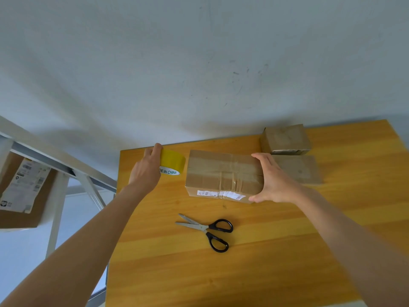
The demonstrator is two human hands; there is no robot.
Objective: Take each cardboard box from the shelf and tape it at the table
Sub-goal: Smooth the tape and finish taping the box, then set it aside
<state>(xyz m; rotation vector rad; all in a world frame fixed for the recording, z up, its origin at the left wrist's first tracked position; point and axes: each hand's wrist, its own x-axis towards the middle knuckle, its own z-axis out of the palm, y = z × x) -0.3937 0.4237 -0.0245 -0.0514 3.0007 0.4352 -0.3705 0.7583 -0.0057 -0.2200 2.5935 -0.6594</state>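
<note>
Head view shows my left hand [147, 171] curled around the yellow tape roll [172, 162] near the far left edge of the table [265, 262]. My right hand [274, 180] clasps the right end of the cardboard box [221, 171], which lies flat mid-table, behind the scissors [208, 229].

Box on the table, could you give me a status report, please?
Left hand grips tape roll. Right hand holds box end. Scissors lie clear, near side.
</note>
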